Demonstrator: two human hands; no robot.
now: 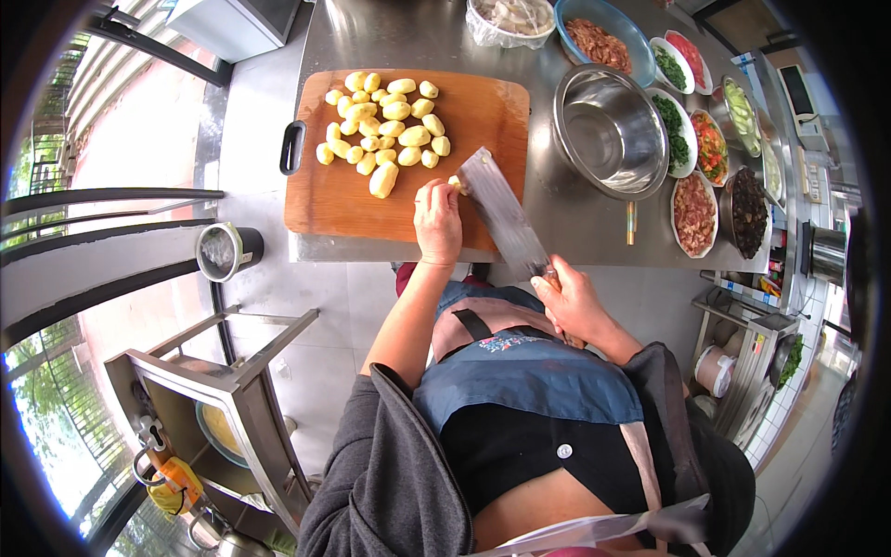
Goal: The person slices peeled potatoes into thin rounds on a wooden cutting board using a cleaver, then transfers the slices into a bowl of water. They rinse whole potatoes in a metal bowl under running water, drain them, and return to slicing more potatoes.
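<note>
My right hand (pixel 572 298) grips the handle of a broad cleaver (pixel 507 219), its blade reaching up and left over the right part of a wooden cutting board (pixel 334 209). Beside the blade's far end, my left hand (pixel 438 221) rests at the board with its fingers bent together near a small piece of peeled potato (pixel 456 182). Whether the fingertips hold that piece, I cannot tell. Several whole peeled potatoes (pixel 395 111) lie grouped on the upper left and middle of the board. One larger potato (pixel 383 180) sits just left of my left hand.
Right of the board, an empty steel bowl (pixel 598 132) stands on the steel table (pixel 550 202). Beyond it are dishes of chopped greens (pixel 672 132), diced meat (pixel 694 214) and dark food (pixel 748 212), and a blue bowl of meat (pixel 647 42). A bin (pixel 254 249) stands at left.
</note>
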